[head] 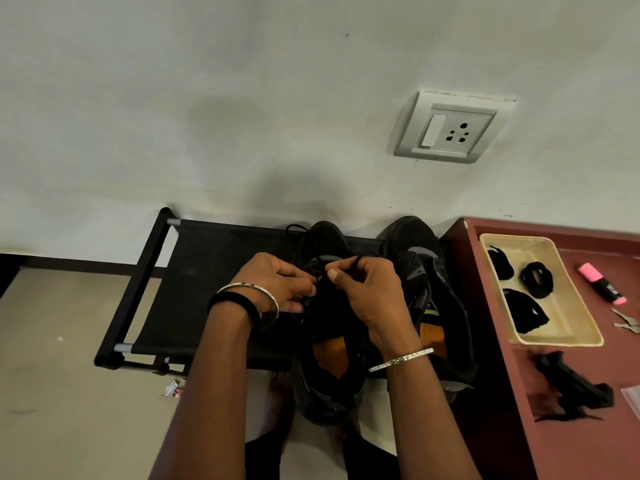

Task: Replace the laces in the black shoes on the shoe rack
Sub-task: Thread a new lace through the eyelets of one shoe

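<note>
Two black shoes with orange insoles stand side by side on the black shoe rack (207,271). Over the left shoe (329,375) both my hands work a thin black lace (296,228). My left hand (273,289) pinches a lace end at the eyelets. My right hand (367,292) pinches the lace between thumb and forefinger just above the tongue. The right shoe (426,271) stands untouched beside it, partly hidden by my right wrist.
A dark red table (502,393) stands right of the rack. On it a cream tray (568,306) holds several black lace bundles (536,277), beside a pink highlighter (602,284), keys (627,322) and a black object (575,386). A wall socket (450,129) is above.
</note>
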